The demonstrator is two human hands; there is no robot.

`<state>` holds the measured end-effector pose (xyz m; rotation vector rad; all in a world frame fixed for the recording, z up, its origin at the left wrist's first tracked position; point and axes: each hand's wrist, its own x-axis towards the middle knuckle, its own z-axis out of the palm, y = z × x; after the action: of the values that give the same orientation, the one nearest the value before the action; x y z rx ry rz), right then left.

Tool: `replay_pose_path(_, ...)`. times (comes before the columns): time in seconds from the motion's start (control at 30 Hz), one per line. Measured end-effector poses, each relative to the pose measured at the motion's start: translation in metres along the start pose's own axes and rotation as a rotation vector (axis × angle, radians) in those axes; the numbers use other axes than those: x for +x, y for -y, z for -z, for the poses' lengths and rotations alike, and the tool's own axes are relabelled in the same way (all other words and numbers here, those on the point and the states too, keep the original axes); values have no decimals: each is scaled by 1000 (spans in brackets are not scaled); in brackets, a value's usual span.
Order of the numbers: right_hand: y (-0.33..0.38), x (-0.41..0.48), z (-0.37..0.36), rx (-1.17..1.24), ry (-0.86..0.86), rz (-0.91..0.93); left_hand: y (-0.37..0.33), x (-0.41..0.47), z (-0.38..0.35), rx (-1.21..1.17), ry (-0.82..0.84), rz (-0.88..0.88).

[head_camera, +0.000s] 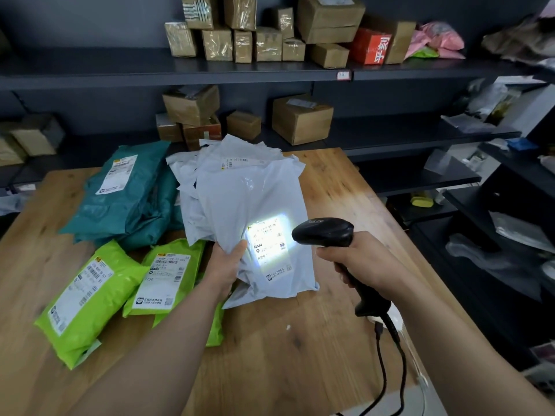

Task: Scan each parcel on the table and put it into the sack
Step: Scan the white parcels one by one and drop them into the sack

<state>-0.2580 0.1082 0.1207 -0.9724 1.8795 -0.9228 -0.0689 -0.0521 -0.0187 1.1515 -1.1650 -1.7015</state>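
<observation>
My left hand [226,264] grips the near left edge of a pale grey parcel [249,205], lifted off the pile and tilted toward me. My right hand [357,261] holds a black barcode scanner [326,232] just right of the parcel. The scanner's white light falls on the parcel's label [270,243]. More grey parcels [210,166] lie behind it. Teal parcels [126,193] lie at the back left of the wooden table [300,340]. Lime green parcels [87,298] with white labels lie at the front left. No sack is in view.
The scanner's black cable [387,370] trails down over the table's near right edge. Dark shelves behind the table hold several cardboard boxes [301,118] and a red box [371,46]. More shelving [510,235] with bagged goods stands to the right.
</observation>
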Motion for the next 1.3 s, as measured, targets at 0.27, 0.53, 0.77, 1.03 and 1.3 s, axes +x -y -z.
replay_pose_path(0.27, 8, -10, 11, -3, -14, 24, 4, 4, 4, 12, 12, 9)
replay_pose_path(0.53, 8, -17, 13, -30, -11, 26, 4, 3, 4, 53, 30, -37)
replay_pose_path(0.77, 6, -20, 14, -22, -1, 21, 4, 2, 3, 57, 18, -35)
replay_pose_path(1.03, 3, -17, 9, 11, 0, 12, 1, 0, 6, 77, 5, -14)
replay_pose_path(1.3, 6, -2, -9, 195, -47, 94, -19, -13, 15, -84, -31, 38)
